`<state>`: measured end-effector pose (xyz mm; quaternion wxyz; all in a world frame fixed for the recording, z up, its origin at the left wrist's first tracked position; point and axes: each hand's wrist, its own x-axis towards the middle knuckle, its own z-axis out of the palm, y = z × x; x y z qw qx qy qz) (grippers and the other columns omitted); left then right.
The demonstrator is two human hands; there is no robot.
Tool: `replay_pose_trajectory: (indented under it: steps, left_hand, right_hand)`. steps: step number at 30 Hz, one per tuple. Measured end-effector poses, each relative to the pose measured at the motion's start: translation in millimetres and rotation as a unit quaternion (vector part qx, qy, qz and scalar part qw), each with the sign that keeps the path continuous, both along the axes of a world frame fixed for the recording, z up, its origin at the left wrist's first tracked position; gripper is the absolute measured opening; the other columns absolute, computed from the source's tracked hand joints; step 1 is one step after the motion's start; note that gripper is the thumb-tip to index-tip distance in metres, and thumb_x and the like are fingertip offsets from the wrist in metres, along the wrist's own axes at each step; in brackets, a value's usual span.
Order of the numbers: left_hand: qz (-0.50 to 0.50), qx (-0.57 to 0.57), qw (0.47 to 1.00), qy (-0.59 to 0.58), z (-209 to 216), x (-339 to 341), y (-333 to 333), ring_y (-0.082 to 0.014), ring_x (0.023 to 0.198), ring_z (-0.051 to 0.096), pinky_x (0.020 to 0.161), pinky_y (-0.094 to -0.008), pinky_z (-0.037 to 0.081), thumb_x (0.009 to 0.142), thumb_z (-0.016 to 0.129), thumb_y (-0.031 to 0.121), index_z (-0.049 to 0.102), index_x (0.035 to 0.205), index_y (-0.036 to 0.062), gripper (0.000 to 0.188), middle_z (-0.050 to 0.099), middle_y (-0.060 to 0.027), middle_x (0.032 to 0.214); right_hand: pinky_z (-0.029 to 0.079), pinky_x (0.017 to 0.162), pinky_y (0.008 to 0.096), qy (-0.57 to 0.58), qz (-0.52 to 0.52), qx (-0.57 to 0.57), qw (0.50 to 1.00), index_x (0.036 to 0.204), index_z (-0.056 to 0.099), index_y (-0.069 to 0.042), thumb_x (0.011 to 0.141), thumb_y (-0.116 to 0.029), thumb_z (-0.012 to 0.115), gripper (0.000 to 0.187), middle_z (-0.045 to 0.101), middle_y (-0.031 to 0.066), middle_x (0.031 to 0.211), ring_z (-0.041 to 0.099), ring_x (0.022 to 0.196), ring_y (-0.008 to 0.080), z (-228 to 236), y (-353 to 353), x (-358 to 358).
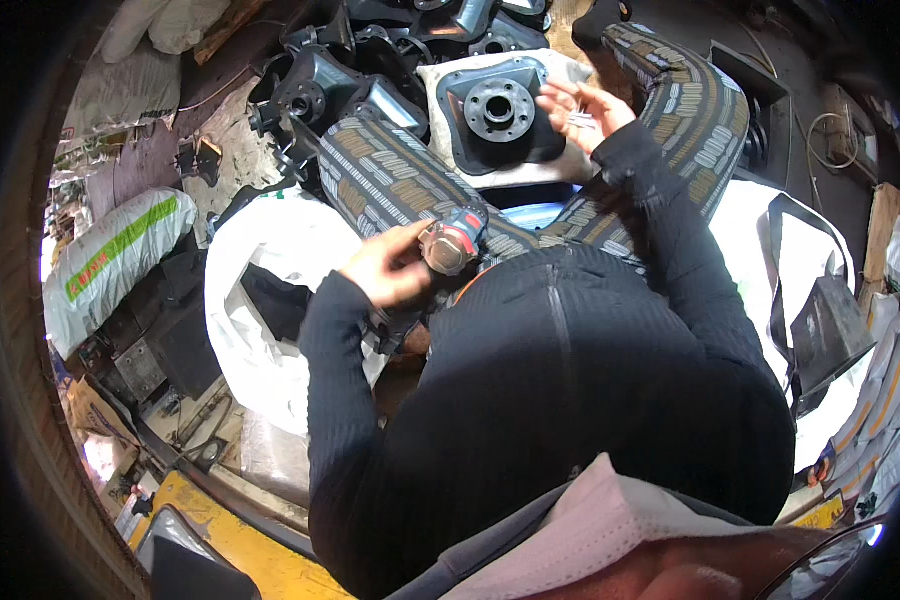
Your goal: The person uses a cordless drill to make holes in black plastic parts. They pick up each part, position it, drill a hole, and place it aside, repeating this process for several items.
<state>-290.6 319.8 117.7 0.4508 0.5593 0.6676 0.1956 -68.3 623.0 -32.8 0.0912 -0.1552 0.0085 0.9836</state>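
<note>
On my left thigh lies a grey, red and blue tool (453,240), possibly a power driver. My left hand (385,266) is beside it, fingers apart and slightly blurred; the index fingertip is at the tool's edge. Beyond my knees, a black square-based part (460,125) with a round, holed flange (501,108) sits on a white sack (573,160). My right hand (595,112) hovers at the right side of this part, palm partly up and fingers curled. It holds several small pale, pin-like pieces (580,118), perhaps bolts.
More black flanged parts (303,100) are piled at the far left and back. White bags stand at both sides, a left bag (260,350) and a right bag (760,225). A filled sack (120,265) is at the left; a yellow edge (205,520) is at the lower left.
</note>
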Motion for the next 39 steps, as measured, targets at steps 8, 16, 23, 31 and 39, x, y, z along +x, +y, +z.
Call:
replay_pose_trajectory:
  steps: [8, 16, 23, 31, 39]
  left_hand:
    - [0.160, -0.073, 0.980, 0.096, -30.5, 64.2, 3.0, -0.0298, 0.098, 0.061, 0.086, -0.0355, 0.049, 0.069, 0.072, 0.023, 0.043, 0.131, 0.0104, 0.070, 0.054, -0.0118, 0.122]
    - [0.279, 0.024, 0.958, -0.055, 55.4, 32.7, 36.0, -0.0217, 0.079, 0.066, 0.073, -0.0330, 0.051, 0.074, 0.072, 0.013, 0.063, 0.105, 0.0077, 0.033, 0.067, -0.0069, 0.090]
    - [-0.017, 0.158, 0.956, 0.247, 55.8, 52.2, 79.5, -0.0297, 0.103, 0.057, 0.089, -0.0387, 0.047, 0.071, 0.069, 0.018, 0.059, 0.109, 0.0095, 0.041, 0.060, -0.0116, 0.108]
    - [-0.017, 0.125, 0.964, 0.234, 59.0, 56.7, 88.6, -0.0305, 0.102, 0.058, 0.089, -0.0391, 0.046, 0.071, 0.068, 0.017, 0.058, 0.109, 0.0069, 0.040, 0.061, -0.0118, 0.106]
    - [0.038, 0.043, 0.976, 0.210, 58.0, 63.8, 84.1, -0.0267, 0.105, 0.058, 0.095, -0.0339, 0.044, 0.074, 0.067, 0.018, 0.042, 0.129, 0.0103, 0.061, 0.058, -0.0112, 0.113]
  right_hand:
    - [0.032, 0.106, 0.0488, 0.111, -0.017, -0.045, 0.993, 0.134, 0.028, 0.007, 0.090, -0.012, 0.044, 0.051, 0.033, 0.0254, 0.139, 0.033, 0.130, 0.0377, 42.7, -38.2, -24.0]
    - [0.038, 0.104, 0.0447, 0.088, -0.021, 0.042, 0.995, 0.135, 0.028, 0.003, 0.095, -0.015, 0.044, 0.047, 0.036, 0.0189, 0.139, 0.038, 0.128, 0.0321, 41.2, -45.5, -30.2]
    - [0.048, 0.094, 0.0380, 0.106, -0.065, -0.031, 0.992, 0.127, 0.042, -0.001, 0.095, -0.021, 0.045, 0.038, 0.049, 0.0133, 0.130, 0.046, 0.122, 0.0260, 30.5, -55.2, -42.7]
    - [0.052, 0.070, 0.0235, -0.056, -0.076, -0.007, 0.996, 0.120, 0.052, -0.001, 0.095, -0.028, 0.047, 0.037, 0.055, 0.0101, 0.124, 0.049, 0.120, 0.0213, 51.0, -66.0, -51.9]
    - [0.047, 0.094, 0.0434, -0.094, -0.067, -0.022, 0.993, 0.118, 0.053, -0.001, 0.095, -0.027, 0.047, 0.035, 0.058, 0.0121, 0.117, 0.050, 0.118, 0.0261, 46.0, -71.8, -55.0]
